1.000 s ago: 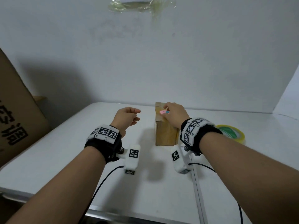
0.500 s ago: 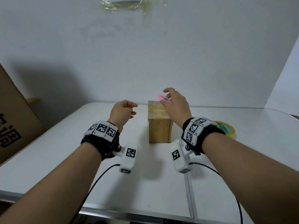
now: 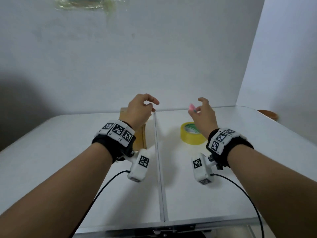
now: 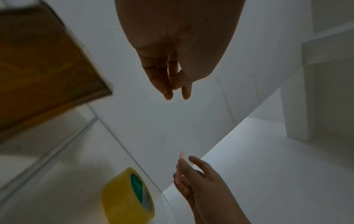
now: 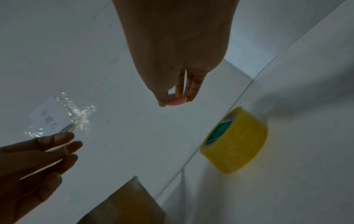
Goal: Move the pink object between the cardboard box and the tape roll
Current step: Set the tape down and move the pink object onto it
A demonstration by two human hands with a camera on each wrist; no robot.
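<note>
Head view: one pink object [image 3: 191,107], one cardboard box [image 3: 141,137], one tape roll [image 3: 192,133].

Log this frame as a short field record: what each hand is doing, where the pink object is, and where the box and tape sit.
right hand: pinches the small pink object, raised above the table
left hand: loosely curled, holds nothing, above the box
brown cardboard box: on the white table, left of the seam
yellow tape roll: flat on the table, right of the seam
task status: pink object not yet set down

White matte counter [image 3: 68,152] with centre seam [image 3: 158,169]; plain white wall [image 3: 154,57] behind, crinkled clear tape patch [image 3: 82,4] stuck high.
</note>
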